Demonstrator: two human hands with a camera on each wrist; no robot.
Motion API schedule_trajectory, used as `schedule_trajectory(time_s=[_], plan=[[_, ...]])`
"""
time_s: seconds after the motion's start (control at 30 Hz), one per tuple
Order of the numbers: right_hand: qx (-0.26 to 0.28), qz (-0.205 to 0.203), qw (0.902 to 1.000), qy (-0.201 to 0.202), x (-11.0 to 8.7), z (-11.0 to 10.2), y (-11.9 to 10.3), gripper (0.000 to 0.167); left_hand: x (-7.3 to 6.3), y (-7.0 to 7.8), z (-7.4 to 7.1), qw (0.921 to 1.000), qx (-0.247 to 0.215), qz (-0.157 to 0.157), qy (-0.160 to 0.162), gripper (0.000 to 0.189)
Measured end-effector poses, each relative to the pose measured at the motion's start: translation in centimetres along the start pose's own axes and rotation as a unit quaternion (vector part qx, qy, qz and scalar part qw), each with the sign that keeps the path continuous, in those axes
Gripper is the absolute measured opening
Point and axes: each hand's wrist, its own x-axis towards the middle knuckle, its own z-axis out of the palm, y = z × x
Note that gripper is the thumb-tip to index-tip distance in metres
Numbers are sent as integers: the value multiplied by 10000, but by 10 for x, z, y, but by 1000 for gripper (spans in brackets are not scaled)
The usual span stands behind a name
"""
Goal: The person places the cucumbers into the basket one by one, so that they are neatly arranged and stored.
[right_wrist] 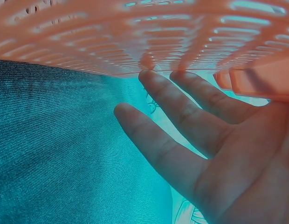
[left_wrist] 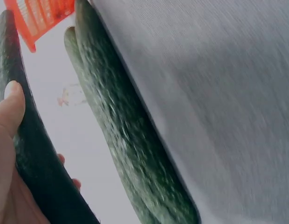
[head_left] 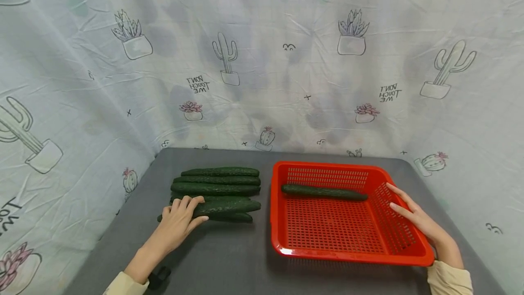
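My left hand (head_left: 175, 224) grips one end of a dark green cucumber (head_left: 231, 206), the thumb on its near side and the fingers across the far side. Beneath and behind it lie several more cucumbers (head_left: 217, 189), side by side on the table. In the left wrist view the held cucumber (left_wrist: 44, 163) stands apart from two others (left_wrist: 123, 121). My right hand (head_left: 427, 226) straddles the right rim of a red perforated basket (head_left: 335, 256). Two digits reach inside, while three nearly straight, spread fingers (right_wrist: 182, 109) show outside the wall. A single cucumber (head_left: 323, 192) lies along the basket's back.
The grey tabletop (head_left: 221, 263) runs under everything. A pale curtain (head_left: 262, 67) printed with cactus drawings closes off the back and both sides. Near my left wrist lies a small black object (head_left: 158, 277).
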Motion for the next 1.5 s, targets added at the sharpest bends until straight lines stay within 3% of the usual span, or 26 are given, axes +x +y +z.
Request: schedule_trajectory(time_s=[0.13,0.33,0.43,0.97,1.03,1.23,1.5], plan=[[-231,-54,9997,34,0,0,-1,58,4,5,-1,9995,-6,-90,317,48],[-322,-6,9995,52,1,-1,2,58,15,12,-1,9933,-57,-205,1137,51],[-353,6,9994,47,1,-1,4,58,21,18,-4,9911,-17,-216,1315,52],[408,67,9991,-102,-1,-1,6,62,57,61,-14,9943,-119,-10,1062,52],[276,-5,9996,-54,0,-1,5,61,61,66,-15,9942,-140,74,1068,52],[-812,-190,9960,307,-1,-2,1,56,73,83,-14,9945,-177,239,1009,54],[-702,-280,9968,247,-4,-3,-4,51,87,105,-12,9966,-110,268,771,54]])
